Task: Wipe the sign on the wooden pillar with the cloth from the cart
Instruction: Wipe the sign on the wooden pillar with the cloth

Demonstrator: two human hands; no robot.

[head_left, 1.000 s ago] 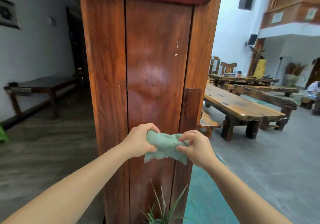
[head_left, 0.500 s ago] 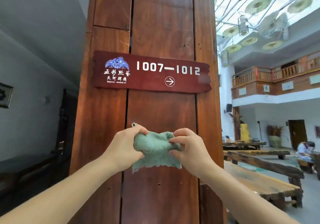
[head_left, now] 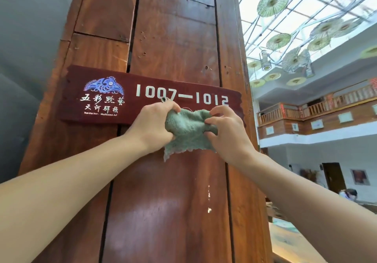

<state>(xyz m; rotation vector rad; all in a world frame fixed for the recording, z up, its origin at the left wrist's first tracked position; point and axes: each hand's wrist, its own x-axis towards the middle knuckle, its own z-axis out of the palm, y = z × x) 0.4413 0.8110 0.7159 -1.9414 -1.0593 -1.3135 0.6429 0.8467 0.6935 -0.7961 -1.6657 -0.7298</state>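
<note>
The sign is a dark red plank fixed across the front of the pillar, slightly tilted, its right end lower than its left. At its left end is a blue-and-white emblem with Chinese characters under it and a line of small print below those. To the right of the emblem stand the white figures 1007—1012.

The cloth is a green, fuzzy rag, bunched up and held in front of the sign's lower right part, just under the figures. Its upper part covers the sign's lower edge; its loose lower edge hangs down over the bare wood of the pillar below the sign. Whether the cloth presses on the sign or is only held before it cannot be told.

The left hand is clenched on the cloth's left side, fingers curled around the bunched fabric. A small loop of the cloth pokes out above its knuckles, over the bottom of the figures. The right hand pinches the cloth's right side between thumb and fingertips, with the other fingers curled above it. Both forearms reach up from the lower corners toward the sign.

The pillar is made of wide reddish-brown boards with dark seams running upright between them. No containers are in view.
</note>
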